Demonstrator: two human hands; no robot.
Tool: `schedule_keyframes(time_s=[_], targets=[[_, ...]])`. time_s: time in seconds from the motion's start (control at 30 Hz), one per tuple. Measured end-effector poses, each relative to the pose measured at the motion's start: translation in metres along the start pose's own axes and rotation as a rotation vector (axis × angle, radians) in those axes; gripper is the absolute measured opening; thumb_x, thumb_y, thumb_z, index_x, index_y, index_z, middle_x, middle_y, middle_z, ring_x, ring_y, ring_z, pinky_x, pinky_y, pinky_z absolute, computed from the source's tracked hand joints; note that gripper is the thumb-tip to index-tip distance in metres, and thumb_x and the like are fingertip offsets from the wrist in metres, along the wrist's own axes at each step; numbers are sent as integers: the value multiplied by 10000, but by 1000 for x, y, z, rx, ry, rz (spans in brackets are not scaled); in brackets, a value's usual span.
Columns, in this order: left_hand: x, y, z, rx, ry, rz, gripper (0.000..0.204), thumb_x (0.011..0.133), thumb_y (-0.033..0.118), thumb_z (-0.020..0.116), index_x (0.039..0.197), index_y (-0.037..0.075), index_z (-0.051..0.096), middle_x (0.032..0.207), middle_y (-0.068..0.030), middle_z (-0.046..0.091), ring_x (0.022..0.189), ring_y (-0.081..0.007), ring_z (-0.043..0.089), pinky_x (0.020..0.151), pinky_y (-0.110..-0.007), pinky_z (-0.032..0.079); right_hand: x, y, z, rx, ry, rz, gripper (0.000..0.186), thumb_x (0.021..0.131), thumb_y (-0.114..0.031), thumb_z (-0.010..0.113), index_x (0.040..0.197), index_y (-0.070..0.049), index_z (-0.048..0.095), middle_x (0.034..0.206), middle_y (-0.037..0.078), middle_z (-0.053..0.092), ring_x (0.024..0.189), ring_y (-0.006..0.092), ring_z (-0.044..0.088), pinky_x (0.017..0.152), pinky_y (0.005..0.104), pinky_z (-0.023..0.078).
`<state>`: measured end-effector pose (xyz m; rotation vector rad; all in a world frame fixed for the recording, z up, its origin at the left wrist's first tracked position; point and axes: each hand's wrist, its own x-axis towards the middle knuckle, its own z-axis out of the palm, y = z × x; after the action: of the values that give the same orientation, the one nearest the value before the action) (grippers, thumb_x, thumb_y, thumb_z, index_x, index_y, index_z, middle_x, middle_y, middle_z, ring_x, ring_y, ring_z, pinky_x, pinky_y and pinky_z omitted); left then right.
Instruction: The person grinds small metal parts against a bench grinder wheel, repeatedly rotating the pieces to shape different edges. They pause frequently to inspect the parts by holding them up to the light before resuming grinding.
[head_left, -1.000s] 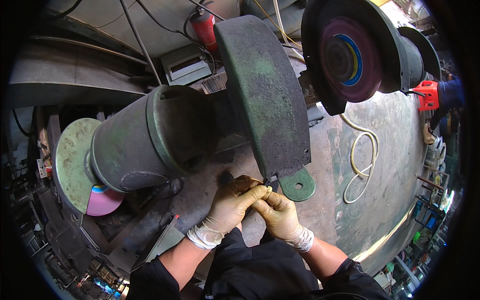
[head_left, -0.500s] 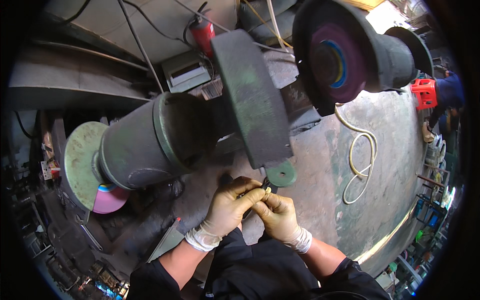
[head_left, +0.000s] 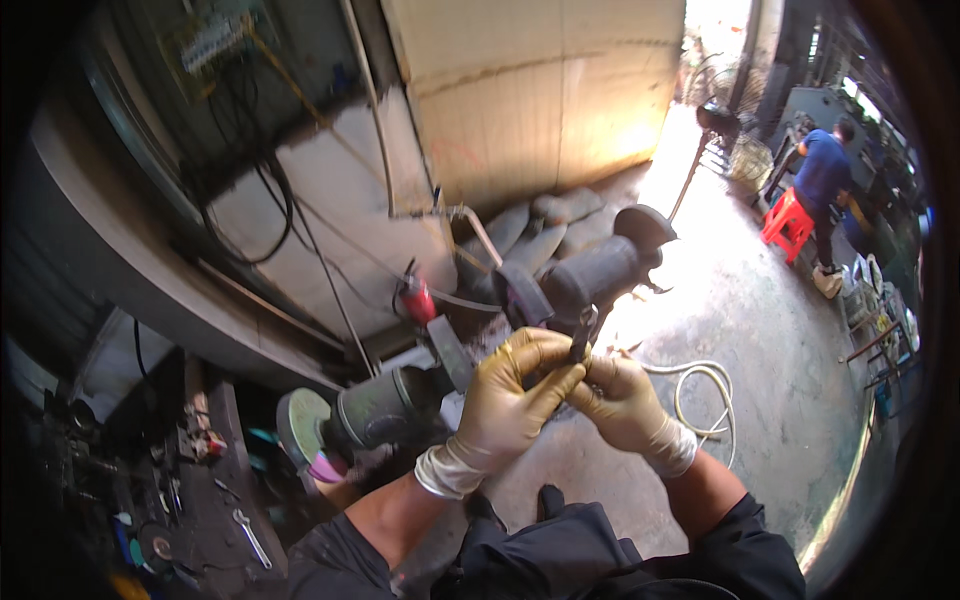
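Both hands wear thin yellowish gloves and meet at chest height. A short dark metal rod with a shiny end (head_left: 583, 335) stands up out of my fingers. My left hand (head_left: 515, 400) is closed, pinching the rod between thumb and fingers. My right hand (head_left: 632, 408) is closed too, its fingertips pressed on the rod's lower part beside the left thumb. The fingers hide the rod's lower end. Just beyond my left hand is the green-grey bench grinder (head_left: 380, 410), its pink wheel (head_left: 326, 466) showing below a round guard (head_left: 303, 425).
A second grinder (head_left: 595, 272) stands farther off, near grey sacks (head_left: 565, 215). A pale hose (head_left: 728, 405) lies coiled on the floor at right. At left, a wrench (head_left: 251, 538) lies on a dark bench. A person in blue (head_left: 825, 165) is by a red stool (head_left: 788, 225).
The view has lifted and drawn back, so the grinders look smaller and the wall and doorway show. My hands have risen away from the grinder, the rod now pointing up.
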<state>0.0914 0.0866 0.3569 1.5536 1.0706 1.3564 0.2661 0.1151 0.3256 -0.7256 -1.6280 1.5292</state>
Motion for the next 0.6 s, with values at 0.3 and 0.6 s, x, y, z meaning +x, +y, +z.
schedule_keyframes(time_s=[0.3, 0.6], targets=[[50, 142, 76, 3, 3, 320, 166, 925, 20, 691, 1085, 5, 731, 1012, -15, 650, 944, -94, 604, 817, -243, 524, -43, -192, -60, -409, 123, -157, 227, 967, -95, 644, 1166, 13, 662, 982, 77, 696, 903, 130, 651, 816, 280, 531], [62, 173, 106, -135, 1, 244, 163, 919, 95, 701, 1018, -34, 719, 935, -35, 664, 873, -99, 631, 783, -253, 505, -56, -219, -83, -471, 167, -171, 230, 977, -168, 628, 1098, 22, 670, 925, 99, 713, 876, 142, 671, 814, 297, 531]])
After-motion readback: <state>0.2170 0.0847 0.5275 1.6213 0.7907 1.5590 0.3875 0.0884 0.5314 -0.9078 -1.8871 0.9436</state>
